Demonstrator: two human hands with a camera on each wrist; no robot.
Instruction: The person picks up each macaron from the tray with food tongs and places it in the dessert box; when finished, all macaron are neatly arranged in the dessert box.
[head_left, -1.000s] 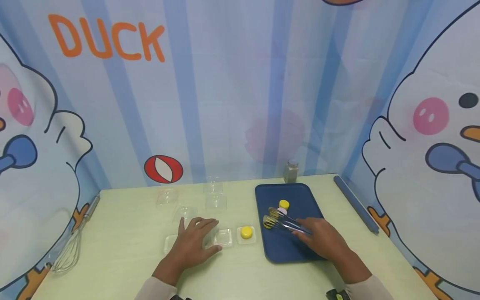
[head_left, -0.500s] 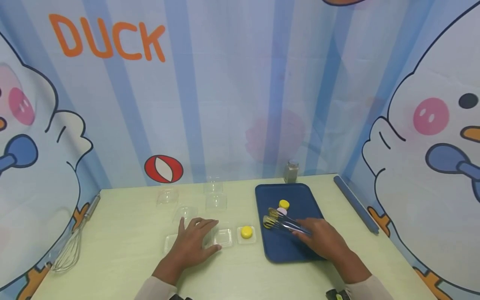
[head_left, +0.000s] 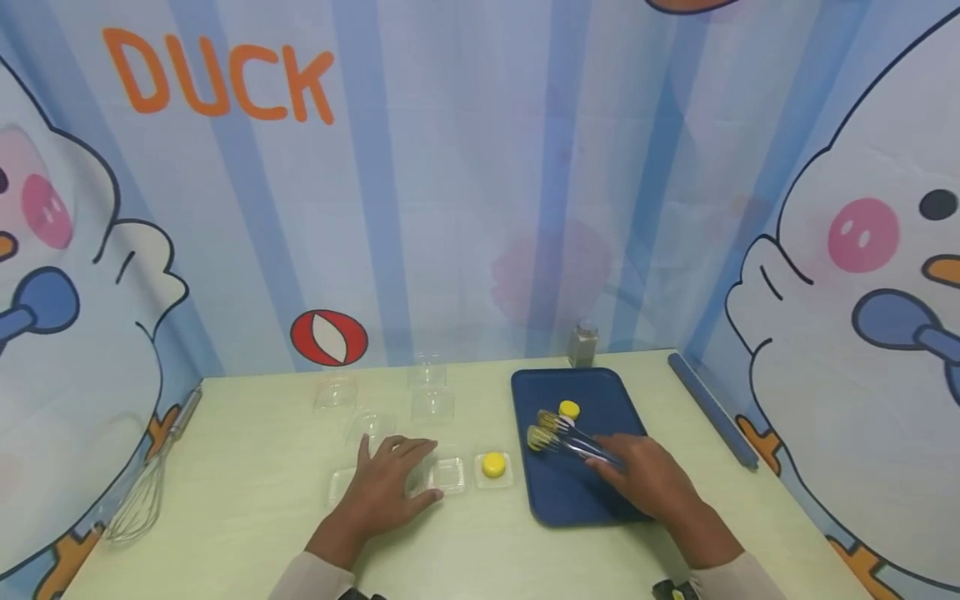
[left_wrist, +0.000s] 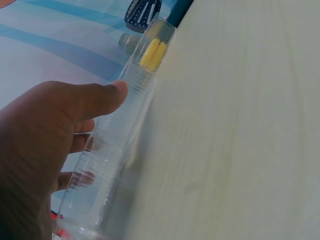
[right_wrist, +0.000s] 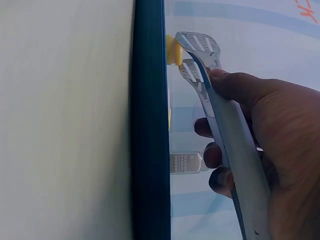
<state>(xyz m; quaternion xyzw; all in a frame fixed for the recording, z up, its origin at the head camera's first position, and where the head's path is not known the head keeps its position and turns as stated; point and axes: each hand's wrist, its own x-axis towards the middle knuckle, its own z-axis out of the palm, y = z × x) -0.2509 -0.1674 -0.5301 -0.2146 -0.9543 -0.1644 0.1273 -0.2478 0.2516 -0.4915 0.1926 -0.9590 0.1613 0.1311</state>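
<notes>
Gripping the metal tongs (head_left: 573, 442), your right hand (head_left: 645, 479) sits over the near part of the blue tray (head_left: 592, 392), fingers and thumb curled round the handles. The right wrist view shows the thumb pressed along the upper arm of the tongs and the other fingers wrapped beneath. The two slotted tong ends stand slightly apart, pointing left across the tray; a yellow piece (head_left: 536, 437) sits at the nearer tip, though whether it is clamped or only touched cannot be told. A second yellow round piece (head_left: 568, 408) lies on the tray just beyond the tong ends, with a pale pink piece (head_left: 567, 422) beside it. Your left hand (head_left: 382, 487) lies palm down on the table (head_left: 240, 500), fingers straight and spread, resting on the row of clear plastic cups (head_left: 448, 475). In the left wrist view the thumb tip touches the clear rim, holding nothing. The right-most cup of that row holds another yellow piece (head_left: 492, 465), just left of the tray edge. More clear cups (head_left: 431, 404) stand farther back. A whisk (head_left: 146, 492) lies at the table's left edge, well apart from both hands; a small jar (head_left: 583, 343) stands behind the tray.
</notes>
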